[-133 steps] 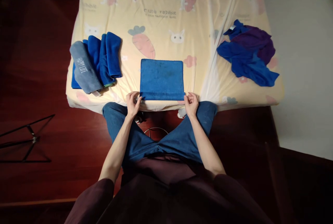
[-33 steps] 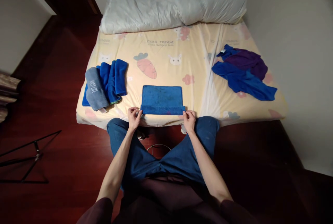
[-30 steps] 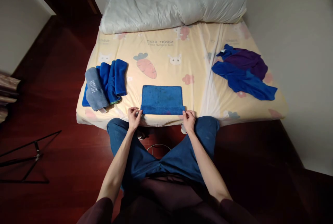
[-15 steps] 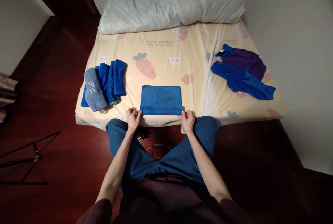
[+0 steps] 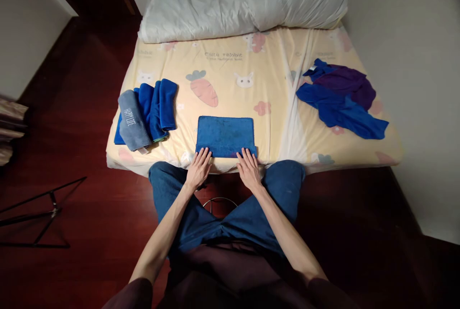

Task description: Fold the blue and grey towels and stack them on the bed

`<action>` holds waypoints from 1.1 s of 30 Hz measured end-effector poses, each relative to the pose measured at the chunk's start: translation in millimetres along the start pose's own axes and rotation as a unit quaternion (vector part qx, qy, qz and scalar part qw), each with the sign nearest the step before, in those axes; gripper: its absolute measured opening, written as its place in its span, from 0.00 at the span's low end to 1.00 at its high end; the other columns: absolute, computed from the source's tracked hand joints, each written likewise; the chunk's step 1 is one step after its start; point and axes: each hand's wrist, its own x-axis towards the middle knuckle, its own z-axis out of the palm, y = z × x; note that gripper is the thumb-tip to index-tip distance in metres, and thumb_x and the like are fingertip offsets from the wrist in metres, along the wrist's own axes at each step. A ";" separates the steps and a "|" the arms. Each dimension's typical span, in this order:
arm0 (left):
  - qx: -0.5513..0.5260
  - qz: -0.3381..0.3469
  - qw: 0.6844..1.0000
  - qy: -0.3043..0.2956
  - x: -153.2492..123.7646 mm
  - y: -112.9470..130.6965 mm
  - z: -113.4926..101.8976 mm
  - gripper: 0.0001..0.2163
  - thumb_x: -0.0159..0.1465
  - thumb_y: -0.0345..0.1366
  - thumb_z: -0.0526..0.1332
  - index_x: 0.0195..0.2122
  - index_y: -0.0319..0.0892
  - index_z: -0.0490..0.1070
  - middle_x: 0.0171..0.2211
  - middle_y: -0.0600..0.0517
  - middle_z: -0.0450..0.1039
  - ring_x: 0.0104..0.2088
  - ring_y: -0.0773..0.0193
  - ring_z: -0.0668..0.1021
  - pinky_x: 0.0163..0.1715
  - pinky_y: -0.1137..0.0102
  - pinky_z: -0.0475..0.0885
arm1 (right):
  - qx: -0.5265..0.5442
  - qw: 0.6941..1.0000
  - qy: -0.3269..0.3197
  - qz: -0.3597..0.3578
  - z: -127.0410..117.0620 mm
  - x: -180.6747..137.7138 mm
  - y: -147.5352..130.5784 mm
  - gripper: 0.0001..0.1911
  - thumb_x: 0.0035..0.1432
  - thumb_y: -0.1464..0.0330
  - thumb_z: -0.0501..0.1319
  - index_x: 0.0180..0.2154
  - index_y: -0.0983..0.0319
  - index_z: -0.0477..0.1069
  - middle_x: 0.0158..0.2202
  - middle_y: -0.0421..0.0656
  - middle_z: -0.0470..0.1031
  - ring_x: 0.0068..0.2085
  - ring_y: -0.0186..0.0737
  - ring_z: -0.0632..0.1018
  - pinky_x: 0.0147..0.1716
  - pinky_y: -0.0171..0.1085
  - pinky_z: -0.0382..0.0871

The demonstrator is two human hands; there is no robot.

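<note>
A blue towel (image 5: 225,131) lies flat on the bed before me, its near edge turned over into a narrow strip. On the left end of that strip rest the fingers of my left hand (image 5: 199,167), stretched out and flat. My right hand (image 5: 248,167) lies the same way on the strip's right end, fingers extended. Neither hand grips the cloth. Left of the towel is a group of folded blue towels (image 5: 153,110), with a grey-blue rolled towel (image 5: 133,121) lettered "HAPPY LIFE" at its side. Crumpled blue cloths (image 5: 343,112) and a purple one (image 5: 347,84) lie to the right.
The bed (image 5: 230,100) has a yellow sheet printed with rabbits and carrots. A bulky pale quilt (image 5: 244,2) sits across its far end. A black stand's legs (image 5: 46,218) are on the dark red floor at the left. A wall rises on the right.
Both hands have let go of the towel's near corners and moved inward, their fingers now spread flat on the turned-over strip. The view has shifted slightly.
</note>
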 end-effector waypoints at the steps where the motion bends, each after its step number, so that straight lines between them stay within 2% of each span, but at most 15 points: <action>1: 0.004 -0.002 1.000 0.001 2.7 -0.8 2.0 0.26 0.75 0.39 0.51 0.73 0.44 0.58 0.74 0.45 0.54 0.75 0.51 0.54 0.74 0.47 0.51 | -0.005 1.000 -0.004 0.002 2.1 1.0 1.3 0.28 0.75 0.66 0.48 0.73 0.57 0.58 0.76 0.47 0.52 0.76 0.48 0.52 0.74 0.59 0.48; 7: 0.016 -0.017 1.000 0.009 11.9 -5.5 6.9 0.27 0.74 0.38 0.52 0.74 0.44 0.57 0.75 0.45 0.52 0.75 0.50 0.53 0.74 0.46 0.50 | -0.020 1.000 -0.010 0.021 7.7 6.7 5.4 0.29 0.75 0.69 0.48 0.73 0.59 0.56 0.76 0.48 0.49 0.77 0.50 0.50 0.74 0.61 0.46; 15: 0.011 -0.016 1.000 0.001 25.1 -13.0 0.2 0.26 0.71 0.36 0.56 0.70 0.45 0.64 0.71 0.45 0.61 0.74 0.46 0.57 0.74 0.44 0.49 | -0.029 0.999 -0.003 0.015 7.9 16.0 9.5 0.29 0.73 0.71 0.50 0.73 0.58 0.58 0.75 0.48 0.54 0.76 0.51 0.55 0.73 0.61 0.47; 22: 0.040 -0.007 0.998 -0.038 40.4 -33.7 -11.9 0.28 0.64 0.26 0.55 0.67 0.47 0.68 0.69 0.48 0.66 0.72 0.46 0.63 0.73 0.45 0.52 | -0.013 0.999 -0.016 -0.032 -9.3 29.2 28.4 0.28 0.71 0.69 0.53 0.70 0.60 0.64 0.71 0.47 0.62 0.73 0.50 0.62 0.74 0.60 0.47; 29: 0.050 -0.004 0.997 -0.051 49.0 -44.7 -15.6 0.29 0.64 0.24 0.52 0.66 0.49 0.68 0.68 0.50 0.67 0.70 0.49 0.66 0.70 0.45 0.58 | -0.002 0.999 -0.027 -0.020 -23.6 47.9 58.2 0.31 0.60 0.77 0.57 0.64 0.61 0.71 0.67 0.48 0.70 0.70 0.53 0.67 0.69 0.59 0.60; 33: 0.063 -0.005 0.997 -0.052 39.1 -36.6 -20.6 0.28 0.64 0.25 0.53 0.64 0.50 0.70 0.67 0.50 0.68 0.69 0.49 0.67 0.69 0.45 0.59 | 0.001 0.999 -0.036 -0.038 -33.6 37.1 60.8 0.32 0.60 0.79 0.57 0.65 0.60 0.71 0.67 0.46 0.70 0.70 0.53 0.67 0.67 0.58 0.62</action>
